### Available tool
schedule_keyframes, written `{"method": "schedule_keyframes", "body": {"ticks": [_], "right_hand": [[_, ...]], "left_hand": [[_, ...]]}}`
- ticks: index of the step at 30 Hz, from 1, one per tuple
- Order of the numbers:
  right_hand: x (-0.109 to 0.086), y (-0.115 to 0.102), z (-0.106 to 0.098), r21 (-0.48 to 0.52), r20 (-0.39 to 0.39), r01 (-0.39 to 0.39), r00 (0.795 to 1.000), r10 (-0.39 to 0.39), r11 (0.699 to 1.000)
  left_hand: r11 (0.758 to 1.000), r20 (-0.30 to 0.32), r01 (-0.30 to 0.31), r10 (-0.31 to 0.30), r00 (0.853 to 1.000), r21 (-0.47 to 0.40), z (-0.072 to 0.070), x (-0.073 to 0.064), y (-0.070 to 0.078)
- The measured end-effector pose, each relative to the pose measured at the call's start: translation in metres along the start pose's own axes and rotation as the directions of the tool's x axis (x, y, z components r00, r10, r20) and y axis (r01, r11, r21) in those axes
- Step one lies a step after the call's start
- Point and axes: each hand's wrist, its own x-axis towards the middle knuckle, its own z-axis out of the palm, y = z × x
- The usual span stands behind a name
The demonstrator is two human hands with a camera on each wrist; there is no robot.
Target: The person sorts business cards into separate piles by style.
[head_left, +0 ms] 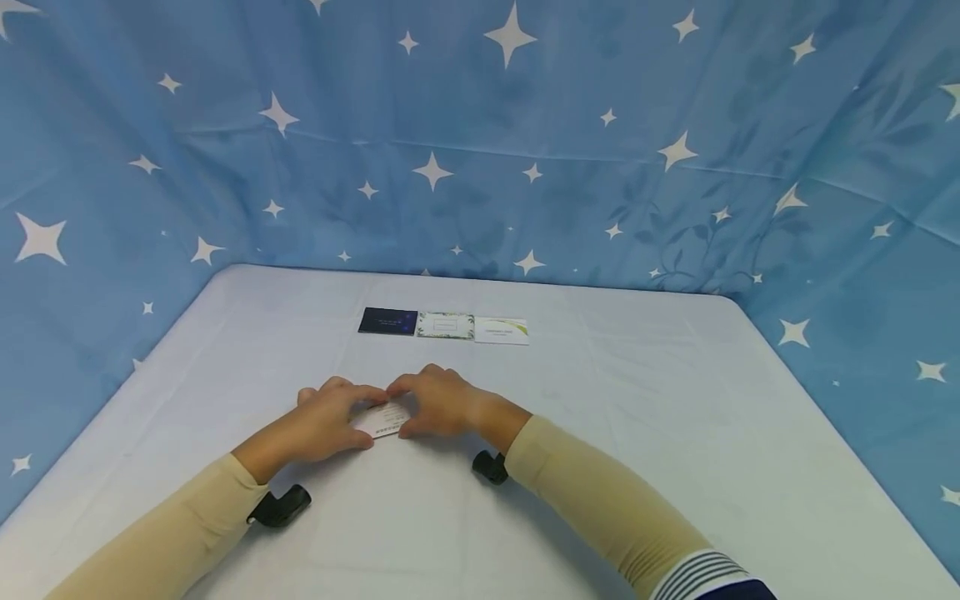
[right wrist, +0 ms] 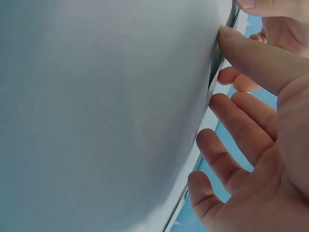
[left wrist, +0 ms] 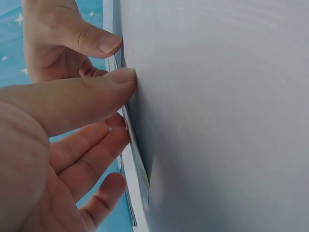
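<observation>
A white business card (head_left: pixel 386 419) with rows of small print lies low over the table, between the two hands. My left hand (head_left: pixel 324 421) pinches its left side with thumb and forefinger. From the right, my right hand (head_left: pixel 441 402) holds the opposite side in the same way, and the forefingers nearly meet at the far edge. Seen almost edge-on in the left wrist view, the card (left wrist: pixel 136 152) runs past the left thumb (left wrist: pixel 111 87). The right wrist view shows the right thumb (right wrist: pixel 241 46) against the card's near edge. Both hands cover part of the card.
Farther back on the white-covered table (head_left: pixel 637 417) three cards lie side by side in a row: a dark blue one (head_left: pixel 387 322), a leaf-bordered one (head_left: pixel 446 325) and a white one with a yellow-green corner (head_left: pixel 502 331). A blue star-patterned curtain (head_left: pixel 480 125) stands behind.
</observation>
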Motion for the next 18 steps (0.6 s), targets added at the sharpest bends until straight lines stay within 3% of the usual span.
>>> {"method": "schedule_keyframes", "body": {"ticks": [7, 18], "right_hand": [[-0.007, 0.005, -0.004, 0.004, -0.019, -0.04, 0.999, 0.04, 0.999], [-0.015, 0.012, -0.009, 0.006, -0.013, -0.083, 0.996, 0.083, 0.997]], "left_hand": [[1.0, 0.005, -0.018, 0.018, 1.0, -0.024, 0.004, 0.009, 0.007], [0.995, -0.005, 0.079, -0.079, 0.997, 0.062, -0.002, 0.012, 0.008]]}}
